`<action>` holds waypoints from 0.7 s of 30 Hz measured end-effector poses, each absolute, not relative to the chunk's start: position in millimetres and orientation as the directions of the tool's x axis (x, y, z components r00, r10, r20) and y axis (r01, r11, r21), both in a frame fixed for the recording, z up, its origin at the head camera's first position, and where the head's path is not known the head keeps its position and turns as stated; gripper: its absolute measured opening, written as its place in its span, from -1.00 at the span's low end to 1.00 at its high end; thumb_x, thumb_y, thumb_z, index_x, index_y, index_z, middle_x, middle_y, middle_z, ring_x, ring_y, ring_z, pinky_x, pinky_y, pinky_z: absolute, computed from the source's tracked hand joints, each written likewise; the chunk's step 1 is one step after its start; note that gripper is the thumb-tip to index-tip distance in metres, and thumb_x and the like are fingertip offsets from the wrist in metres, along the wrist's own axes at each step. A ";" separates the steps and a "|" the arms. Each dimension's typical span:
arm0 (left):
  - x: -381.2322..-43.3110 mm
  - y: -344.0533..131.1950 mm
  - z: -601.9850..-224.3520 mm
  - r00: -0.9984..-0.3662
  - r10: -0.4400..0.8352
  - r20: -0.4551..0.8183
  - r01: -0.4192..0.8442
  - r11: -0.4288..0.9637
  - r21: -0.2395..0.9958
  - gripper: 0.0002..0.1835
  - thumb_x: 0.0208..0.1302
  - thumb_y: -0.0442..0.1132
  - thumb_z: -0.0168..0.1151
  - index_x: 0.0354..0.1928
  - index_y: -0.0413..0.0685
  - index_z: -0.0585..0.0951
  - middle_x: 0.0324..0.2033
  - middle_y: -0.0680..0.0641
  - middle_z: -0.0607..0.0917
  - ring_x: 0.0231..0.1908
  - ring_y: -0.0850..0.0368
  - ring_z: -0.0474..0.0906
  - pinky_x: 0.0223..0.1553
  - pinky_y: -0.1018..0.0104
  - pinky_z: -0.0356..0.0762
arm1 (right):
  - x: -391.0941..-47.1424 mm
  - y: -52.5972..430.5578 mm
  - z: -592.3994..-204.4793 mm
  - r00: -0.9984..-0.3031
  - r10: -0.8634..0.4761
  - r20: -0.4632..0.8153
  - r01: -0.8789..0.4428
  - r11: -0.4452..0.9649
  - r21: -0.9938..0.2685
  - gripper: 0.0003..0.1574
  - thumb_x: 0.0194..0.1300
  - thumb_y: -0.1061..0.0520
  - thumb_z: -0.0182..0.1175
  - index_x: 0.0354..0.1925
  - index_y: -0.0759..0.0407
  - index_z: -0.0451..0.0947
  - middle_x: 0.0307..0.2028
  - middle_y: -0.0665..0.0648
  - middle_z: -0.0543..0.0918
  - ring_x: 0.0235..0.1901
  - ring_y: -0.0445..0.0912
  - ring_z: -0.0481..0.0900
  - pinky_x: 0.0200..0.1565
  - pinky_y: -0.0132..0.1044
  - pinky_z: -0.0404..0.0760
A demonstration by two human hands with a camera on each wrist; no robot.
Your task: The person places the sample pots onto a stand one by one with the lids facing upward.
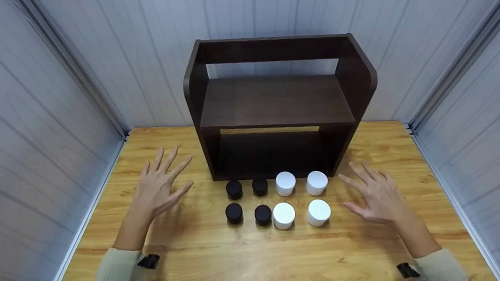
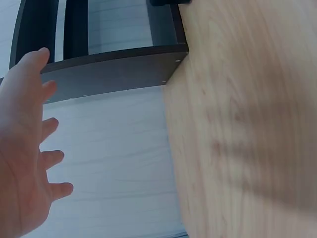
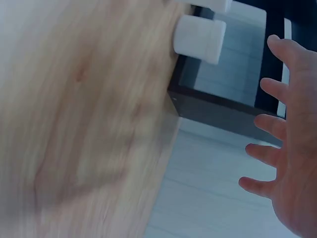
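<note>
Both hands hover over the wooden table with fingers spread, holding nothing. My left hand (image 1: 157,189) is to the left of several small black jars (image 1: 233,213), which sit in two rows. On the other side, my right hand (image 1: 378,197) is to the right of several larger white jars (image 1: 284,215), also in two rows. All the jars stand upright in front of a dark brown two-tier shelf (image 1: 279,101). In the left wrist view the left hand (image 2: 22,148) shows its palm and splayed fingers. The right wrist view shows the right hand (image 3: 297,139) likewise, with a white jar (image 3: 199,38) beyond it.
Pale panelled walls (image 1: 161,56) enclose the table (image 1: 249,258) at the back and both sides. The shelf stands near the back wall, its upper board (image 1: 277,100) bare and its lower compartment (image 1: 274,154) opening toward the jars. Each sleeve cuff carries a small black device (image 1: 149,261).
</note>
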State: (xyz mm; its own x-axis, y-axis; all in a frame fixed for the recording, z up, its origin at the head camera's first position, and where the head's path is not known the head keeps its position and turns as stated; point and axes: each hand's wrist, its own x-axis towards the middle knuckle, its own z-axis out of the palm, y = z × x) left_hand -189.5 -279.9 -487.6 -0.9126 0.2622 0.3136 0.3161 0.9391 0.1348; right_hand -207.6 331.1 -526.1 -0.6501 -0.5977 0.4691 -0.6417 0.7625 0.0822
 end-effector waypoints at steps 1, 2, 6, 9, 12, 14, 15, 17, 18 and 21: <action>-191.4 -280.5 -485.6 -0.907 0.263 0.330 0.325 0.934 0.150 -0.26 0.53 0.20 0.31 0.68 0.28 0.49 0.78 -0.18 0.29 0.76 -0.48 0.14 0.56 -0.73 0.25 | -206.8 329.7 -527.8 -0.642 -0.607 0.469 -0.649 0.755 0.088 -0.01 0.55 -0.67 -0.05 0.44 -0.07 0.69 0.47 0.40 0.67 0.33 0.56 0.67 -0.08 0.55 0.75; -193.4 -281.0 -483.7 -0.901 0.260 0.347 0.333 0.928 0.170 -0.26 0.52 0.18 0.33 0.68 0.26 0.48 0.78 -0.19 0.29 0.76 -0.49 0.14 0.56 -0.73 0.26 | -206.0 328.4 -529.3 -0.637 -0.613 0.468 -0.656 0.749 0.088 -0.04 0.53 -0.65 0.00 0.44 -0.08 0.69 0.47 0.40 0.67 0.33 0.56 0.68 -0.07 0.55 0.75; -201.9 -281.5 -475.8 -0.876 0.225 0.427 0.367 0.885 0.287 -0.23 0.48 0.07 0.37 0.69 0.18 0.47 0.77 -0.26 0.28 0.75 -0.55 0.12 0.53 -0.75 0.26 | -201.4 324.0 -534.5 -0.632 -0.630 0.451 -0.673 0.735 0.083 -0.07 0.50 -0.62 0.09 0.47 -0.10 0.67 0.47 0.37 0.67 0.33 0.53 0.69 -0.04 0.53 0.75; -208.0 -279.0 -469.5 -0.855 0.195 0.480 0.404 0.832 0.381 -0.19 0.45 0.00 0.40 0.70 0.10 0.43 0.76 -0.33 0.27 0.74 -0.58 0.11 0.54 -0.75 0.25 | -198.0 320.4 -538.4 -0.630 -0.642 0.438 -0.686 0.724 0.073 -0.08 0.44 -0.58 0.21 0.48 -0.12 0.66 0.48 0.36 0.67 0.34 0.52 0.69 -0.03 0.53 0.75; -213.6 -274.2 -462.8 -0.834 0.159 0.529 0.447 0.757 0.477 -0.15 0.41 -0.10 0.44 0.70 -0.02 0.41 0.75 -0.35 0.28 0.75 -0.54 0.13 0.58 -0.69 0.24 | -193.8 316.3 -543.0 -0.640 -0.639 0.428 -0.694 0.719 0.035 -0.07 0.32 -0.49 0.38 0.50 -0.13 0.64 0.47 0.35 0.68 0.34 0.50 0.69 -0.01 0.51 0.75; -216.5 -270.6 -457.9 -0.822 0.129 0.555 0.472 0.699 0.537 -0.13 0.39 -0.16 0.45 0.70 -0.07 0.39 0.75 -0.35 0.30 0.75 -0.50 0.16 0.63 -0.64 0.22 | -190.5 313.2 -546.3 -0.659 -0.623 0.420 -0.696 0.717 -0.028 -0.03 0.22 -0.39 0.50 0.51 -0.11 0.64 0.47 0.36 0.68 0.33 0.48 0.71 -0.02 0.47 0.75; -217.7 -268.9 -455.2 -0.815 0.114 0.567 0.485 0.671 0.561 -0.12 0.37 -0.18 0.46 0.70 -0.10 0.38 0.74 -0.35 0.31 0.74 -0.47 0.19 0.64 -0.61 0.22 | -188.7 311.9 -548.3 -0.674 -0.612 0.415 -0.693 0.718 -0.065 -0.02 0.17 -0.34 0.55 0.51 -0.11 0.64 0.46 0.37 0.68 0.33 0.47 0.71 -0.01 0.45 0.75; -219.8 -265.2 -449.4 -0.801 0.090 0.592 0.509 0.621 0.596 -0.12 0.37 -0.24 0.46 0.70 -0.13 0.36 0.73 -0.34 0.33 0.73 -0.43 0.23 0.63 -0.57 0.28 | -185.0 309.2 -551.9 -0.700 -0.590 0.401 -0.683 0.717 -0.137 -0.01 0.14 -0.27 0.59 0.50 -0.09 0.64 0.45 0.37 0.69 0.29 0.44 0.74 -0.02 0.41 0.77; -220.8 -263.3 -446.0 -0.794 0.082 0.602 0.522 0.600 0.607 -0.12 0.37 -0.27 0.46 0.70 -0.15 0.36 0.73 -0.34 0.34 0.72 -0.42 0.25 0.62 -0.55 0.31 | -183.2 308.0 -553.7 -0.712 -0.579 0.396 -0.678 0.714 -0.174 -0.01 0.13 -0.23 0.61 0.50 -0.08 0.64 0.44 0.37 0.69 0.28 0.42 0.75 -0.02 0.40 0.77; -226.1 -258.0 -434.7 -0.766 0.073 0.639 0.569 0.542 0.619 -0.14 0.35 -0.35 0.47 0.66 -0.22 0.37 0.73 -0.34 0.33 0.71 -0.40 0.28 0.53 -0.55 0.44 | -178.2 305.2 -558.7 -0.732 -0.554 0.396 -0.668 0.698 -0.258 -0.01 0.12 -0.17 0.63 0.50 -0.06 0.64 0.41 0.35 0.71 0.23 0.38 0.78 0.00 0.37 0.80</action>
State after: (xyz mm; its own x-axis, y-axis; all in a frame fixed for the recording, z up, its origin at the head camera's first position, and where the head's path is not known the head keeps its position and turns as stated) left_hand -226.1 -258.0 -434.7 -0.7656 0.0733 0.6392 0.5687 0.5416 0.6191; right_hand -178.2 305.2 -558.7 -0.7323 -0.5544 0.3955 -0.6679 0.6979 -0.2585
